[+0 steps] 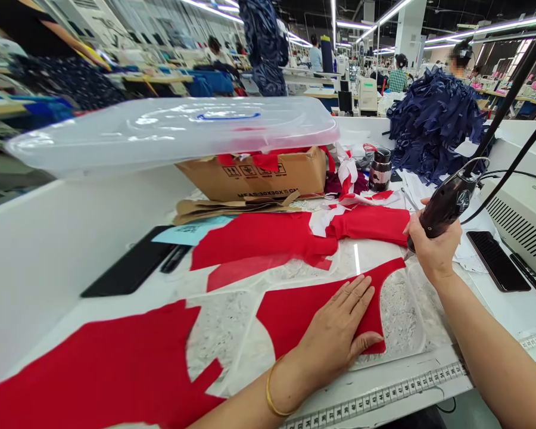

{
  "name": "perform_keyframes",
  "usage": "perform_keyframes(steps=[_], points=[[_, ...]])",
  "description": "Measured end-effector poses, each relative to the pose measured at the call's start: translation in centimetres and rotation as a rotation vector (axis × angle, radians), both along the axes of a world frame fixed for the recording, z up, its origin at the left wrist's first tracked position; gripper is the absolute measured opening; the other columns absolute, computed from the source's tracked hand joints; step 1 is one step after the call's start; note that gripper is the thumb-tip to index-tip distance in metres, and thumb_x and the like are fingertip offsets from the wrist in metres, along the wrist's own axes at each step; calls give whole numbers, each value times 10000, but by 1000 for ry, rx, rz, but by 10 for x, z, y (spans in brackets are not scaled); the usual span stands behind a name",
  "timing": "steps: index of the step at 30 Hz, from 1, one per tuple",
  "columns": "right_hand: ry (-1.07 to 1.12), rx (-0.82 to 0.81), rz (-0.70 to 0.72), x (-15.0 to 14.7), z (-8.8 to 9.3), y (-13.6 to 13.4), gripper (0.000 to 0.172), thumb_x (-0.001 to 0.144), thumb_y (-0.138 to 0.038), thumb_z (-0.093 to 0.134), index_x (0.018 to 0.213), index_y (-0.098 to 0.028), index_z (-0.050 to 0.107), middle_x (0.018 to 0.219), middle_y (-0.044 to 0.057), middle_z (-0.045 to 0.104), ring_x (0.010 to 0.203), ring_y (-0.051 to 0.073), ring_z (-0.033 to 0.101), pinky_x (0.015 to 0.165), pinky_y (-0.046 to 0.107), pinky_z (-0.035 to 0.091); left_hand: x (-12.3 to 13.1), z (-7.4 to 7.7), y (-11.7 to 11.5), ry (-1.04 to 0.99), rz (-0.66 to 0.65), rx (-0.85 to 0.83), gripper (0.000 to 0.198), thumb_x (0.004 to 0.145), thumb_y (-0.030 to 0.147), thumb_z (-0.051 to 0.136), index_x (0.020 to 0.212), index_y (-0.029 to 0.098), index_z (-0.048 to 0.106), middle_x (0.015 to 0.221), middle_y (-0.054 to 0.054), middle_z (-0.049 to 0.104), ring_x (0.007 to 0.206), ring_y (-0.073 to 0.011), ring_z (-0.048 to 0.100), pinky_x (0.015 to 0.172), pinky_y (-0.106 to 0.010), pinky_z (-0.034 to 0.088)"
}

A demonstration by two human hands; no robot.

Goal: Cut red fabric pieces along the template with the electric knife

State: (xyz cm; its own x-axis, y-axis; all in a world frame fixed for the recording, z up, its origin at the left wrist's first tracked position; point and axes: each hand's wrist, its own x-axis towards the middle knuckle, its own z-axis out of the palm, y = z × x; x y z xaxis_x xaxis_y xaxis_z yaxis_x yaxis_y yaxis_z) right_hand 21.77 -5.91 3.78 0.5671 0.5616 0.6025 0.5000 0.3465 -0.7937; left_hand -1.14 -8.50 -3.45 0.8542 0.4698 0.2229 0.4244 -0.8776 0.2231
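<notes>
My left hand (335,325) lies flat, fingers stretched out, on a red fabric piece (290,316) with curved cut edges. In my right hand (435,244) is a black corded hand tool (446,205), fingers wrapped round its body. The tool's narrow tip points down close to the upper right corner of that fabric piece; whether it touches cannot be seen. Under the fabric is a clear sheet (402,310) on the table. A larger red fabric piece (116,363) lies at the lower left. More red fabric (259,238) is spread behind my left hand.
A clear plastic lid (174,128) rests over a cardboard box (259,179) at the back. Navy strips (438,125) are heaped behind the tool. A phone (498,261) and vented machine (518,220) are at right. A measuring tape (384,396) runs along the front edge.
</notes>
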Motion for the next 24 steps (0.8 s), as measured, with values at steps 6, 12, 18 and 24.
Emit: perform_keyframes(steps=[6, 12, 18, 24], points=[[-16, 23, -11, 1, -1, 0, 244, 768, -383, 646, 921, -236, 526, 685, -32, 529, 616, 166, 532, 648, 350, 511, 5, 2, 2, -35, -55, -15, 871, 964, 671, 442, 1619, 181, 145, 1613, -164, 350, 1506, -307, 316, 1213, -472, 359], [-57, 20, -26, 5, -5, 1, 270, 802, -408, 653, 978, -234, 547, 704, -27, 547, 640, 175, 552, 658, 358, 517, 10, 2, 3, -12, -66, -55, 908, 937, 724, 426, 1621, 196, 147, 1622, -164, 327, 1512, -304, 298, 1225, -469, 336], [-68, 29, -32, 7, -6, 1, 273, 814, -407, 650, 1000, -231, 555, 709, -21, 553, 649, 183, 565, 652, 362, 519, 8, -1, 1, -3, -49, -33, 894, 946, 709, 431, 1612, 165, 188, 1614, -167, 346, 1505, -309, 319, 1210, -472, 364], [-63, 31, -20, 8, -7, 1, 286, 818, -406, 656, 1022, -228, 565, 735, -12, 572, 673, 186, 576, 673, 365, 525, 8, -2, 1, -25, -45, -26, 883, 946, 711, 426, 1615, 193, 177, 1615, -149, 354, 1505, -299, 326, 1211, -465, 361]])
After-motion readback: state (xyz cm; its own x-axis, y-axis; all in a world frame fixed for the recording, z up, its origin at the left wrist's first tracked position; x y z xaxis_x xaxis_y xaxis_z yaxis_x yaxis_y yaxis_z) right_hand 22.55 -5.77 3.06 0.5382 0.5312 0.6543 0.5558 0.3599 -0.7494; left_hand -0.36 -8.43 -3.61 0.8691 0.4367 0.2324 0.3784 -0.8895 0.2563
